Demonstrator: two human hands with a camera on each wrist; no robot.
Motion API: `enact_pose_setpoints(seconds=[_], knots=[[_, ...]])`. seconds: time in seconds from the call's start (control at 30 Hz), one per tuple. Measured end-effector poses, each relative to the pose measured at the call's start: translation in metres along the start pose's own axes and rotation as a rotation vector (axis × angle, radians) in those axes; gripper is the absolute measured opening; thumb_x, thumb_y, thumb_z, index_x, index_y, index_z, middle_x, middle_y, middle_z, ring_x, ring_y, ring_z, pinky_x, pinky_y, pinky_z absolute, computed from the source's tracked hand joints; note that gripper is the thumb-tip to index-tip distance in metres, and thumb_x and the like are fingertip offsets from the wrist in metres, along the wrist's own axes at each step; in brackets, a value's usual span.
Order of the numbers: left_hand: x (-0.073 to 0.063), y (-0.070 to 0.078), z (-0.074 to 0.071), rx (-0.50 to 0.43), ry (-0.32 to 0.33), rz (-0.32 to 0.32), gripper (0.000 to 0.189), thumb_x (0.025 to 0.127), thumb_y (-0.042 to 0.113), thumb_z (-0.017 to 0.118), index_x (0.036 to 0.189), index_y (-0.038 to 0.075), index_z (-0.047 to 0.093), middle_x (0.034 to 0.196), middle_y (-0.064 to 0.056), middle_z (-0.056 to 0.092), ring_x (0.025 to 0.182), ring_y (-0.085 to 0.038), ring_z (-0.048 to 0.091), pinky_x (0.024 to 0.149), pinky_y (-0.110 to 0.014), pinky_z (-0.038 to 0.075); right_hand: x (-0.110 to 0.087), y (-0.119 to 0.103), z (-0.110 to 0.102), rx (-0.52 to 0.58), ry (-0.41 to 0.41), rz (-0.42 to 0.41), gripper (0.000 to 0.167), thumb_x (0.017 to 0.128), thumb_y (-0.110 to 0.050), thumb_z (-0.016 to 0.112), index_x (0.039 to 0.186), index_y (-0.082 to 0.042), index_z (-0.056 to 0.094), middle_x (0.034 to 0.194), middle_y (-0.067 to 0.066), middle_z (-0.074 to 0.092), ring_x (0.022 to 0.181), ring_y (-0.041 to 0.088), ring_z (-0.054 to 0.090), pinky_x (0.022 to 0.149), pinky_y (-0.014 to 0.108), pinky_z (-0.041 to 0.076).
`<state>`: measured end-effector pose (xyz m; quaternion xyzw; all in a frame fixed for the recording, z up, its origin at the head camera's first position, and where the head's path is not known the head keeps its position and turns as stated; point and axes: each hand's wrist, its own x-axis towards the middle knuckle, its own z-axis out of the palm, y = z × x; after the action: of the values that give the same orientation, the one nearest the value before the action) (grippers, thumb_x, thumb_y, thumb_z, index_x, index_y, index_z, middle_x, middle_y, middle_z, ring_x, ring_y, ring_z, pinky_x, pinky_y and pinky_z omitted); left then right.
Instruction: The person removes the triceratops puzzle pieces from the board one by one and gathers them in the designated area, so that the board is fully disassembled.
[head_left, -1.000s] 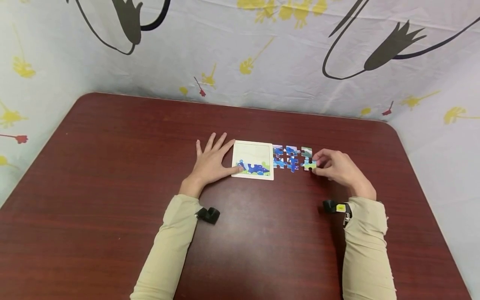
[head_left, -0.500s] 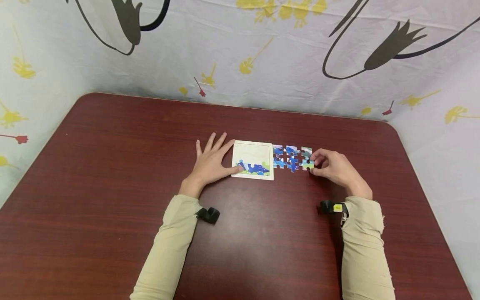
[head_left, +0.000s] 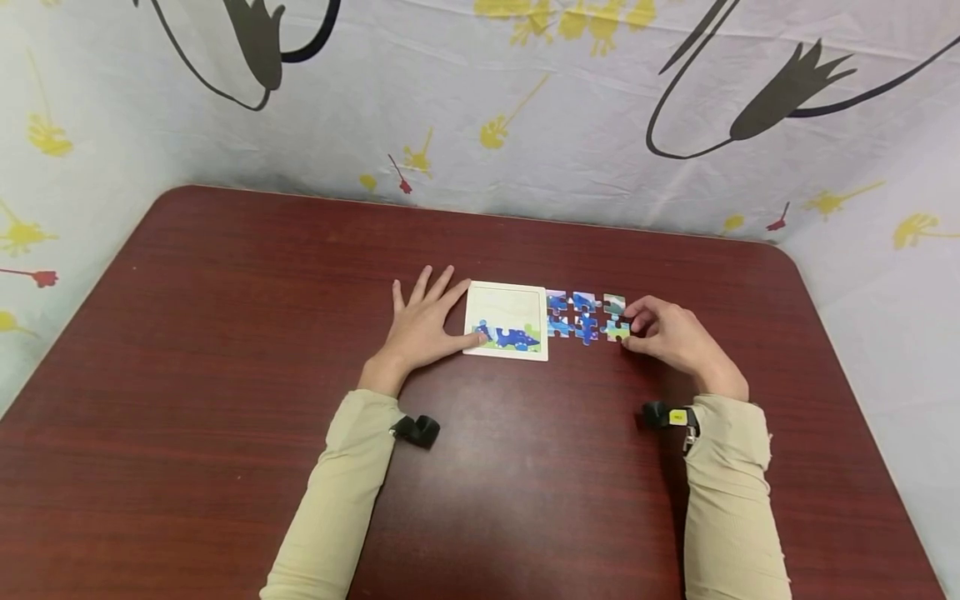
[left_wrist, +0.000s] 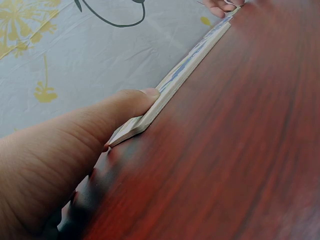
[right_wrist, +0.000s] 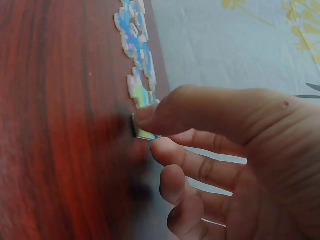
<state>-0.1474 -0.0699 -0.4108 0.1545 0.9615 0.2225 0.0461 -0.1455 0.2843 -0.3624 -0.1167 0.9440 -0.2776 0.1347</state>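
In the head view my left hand [head_left: 423, 332] lies with fingers spread at the left side of a pale wooden puzzle tray [head_left: 506, 286]. Its thumb rests on the tray's lower left corner, as the left wrist view also shows on the tray edge [left_wrist: 162, 102]. Joined blue and green pieces [head_left: 513, 338] fill the tray's lower part. My right hand [head_left: 678, 337] pinches a green and light blue puzzle piece [head_left: 617, 330] at its right edge. In the right wrist view the thumb lies over this piece [right_wrist: 145, 134], with the fingertips beside it.
Several loose puzzle pieces [head_left: 584, 327] lie in two rows right of the tray, some close together. A piece [head_left: 614, 304] sits just above the pinched one. The brown table [head_left: 480, 467] meets a patterned cloth [head_left: 525, 167] at the back.
My right hand has shifted slightly left with the green and light blue piece, then a touch back right. The left hand and tray have stayed in place.
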Motion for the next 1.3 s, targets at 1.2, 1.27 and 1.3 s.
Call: enact_pose_setpoints(seconds=[1.2,1.27,1.3], knots=[[-0.001,-0.002,-0.002,0.001,-0.006,0.021,0.088,0.076,0.068,0.057,0.148,0.028,0.027,0.155,-0.004,0.013,0.141,-0.028,-0.003,0.102,-0.061,-0.011,0.035,-0.127,0.089,-0.149,-0.038,-0.329,0.034,0.084,-0.018,0.07,0.114,-0.005,0.063,0.081,0.002,0.055,0.066,0.014,0.05,0.061,0.03,0.043],[-0.001,-0.001,-0.002,-0.004,-0.01,0.024,0.087,0.076,0.068,0.057,0.148,0.028,0.027,0.155,-0.003,0.012,0.141,-0.028,-0.003,0.102,-0.06,-0.011,0.035,-0.125,0.089,-0.129,-0.037,-0.336,0.033,0.084,-0.017,0.07,0.114,-0.005,0.063,0.079,0.001,0.055,0.064,0.013,0.049,0.06,0.029,0.042],[-0.001,-0.001,-0.002,-0.004,-0.01,0.024,0.087,0.076,0.068,0.057,0.148,0.028,0.028,0.155,-0.003,0.012,0.141,-0.028,-0.003,0.102,-0.06,-0.011,0.035,-0.124,0.089,-0.115,-0.037,-0.34,0.033,0.083,-0.017,0.07,0.113,-0.005,0.063,0.078,0.001,0.055,0.063,0.013,0.049,0.059,0.029,0.042]])
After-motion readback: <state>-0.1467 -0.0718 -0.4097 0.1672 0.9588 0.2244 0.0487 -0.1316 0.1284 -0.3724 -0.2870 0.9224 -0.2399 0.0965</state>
